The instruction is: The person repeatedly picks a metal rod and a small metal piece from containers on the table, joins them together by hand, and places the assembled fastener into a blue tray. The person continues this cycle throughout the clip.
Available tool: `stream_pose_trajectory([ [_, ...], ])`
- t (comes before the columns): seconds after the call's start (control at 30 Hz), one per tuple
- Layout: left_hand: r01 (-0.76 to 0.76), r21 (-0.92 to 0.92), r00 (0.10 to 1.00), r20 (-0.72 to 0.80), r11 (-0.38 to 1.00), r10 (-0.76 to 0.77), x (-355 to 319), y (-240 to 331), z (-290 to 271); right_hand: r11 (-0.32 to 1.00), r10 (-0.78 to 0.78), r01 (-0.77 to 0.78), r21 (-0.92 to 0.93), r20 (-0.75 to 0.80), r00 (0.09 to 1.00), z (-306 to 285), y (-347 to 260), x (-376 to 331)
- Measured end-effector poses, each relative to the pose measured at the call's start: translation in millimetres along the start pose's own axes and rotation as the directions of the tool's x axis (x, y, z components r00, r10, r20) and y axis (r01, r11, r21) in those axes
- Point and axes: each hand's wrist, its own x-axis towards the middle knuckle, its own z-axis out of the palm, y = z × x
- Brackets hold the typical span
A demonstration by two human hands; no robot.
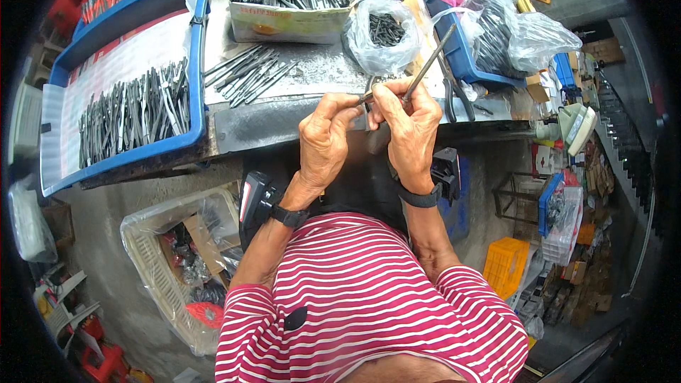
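Note:
At the table's near edge my left hand [328, 131] and my right hand [410, 128] meet, both closed. In my left fingertips is the end of a small dark piece [365, 98]; its kind is too small to make out. My right hand grips a slim dark rod [431, 60] that slants up to the right, while its thumb and finger also press near the small piece. Just right of that hand lie dark-handled pliers [462, 101]. Several loose slim black strips [248, 74] lie on the table to the left of my hands.
A blue tray [200, 89] of black strips stands at left, a carton [291, 25] full of similar strips at the back. Beside it are a clear bag [376, 60] of small dark parts and a blue bin [489, 76] with bagged parts. A pale crate [152, 269] sits below left.

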Motion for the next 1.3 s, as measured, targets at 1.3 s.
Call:
stream_pose_trajectory([
  [1.3,0.203,-0.468,0.979,0.091,0.860,-0.182,-3.6,-11.9,-16.5,0.831,-0.539,0.510,0.224,0.097,0.836,-0.8,-52.6,13.7],
])
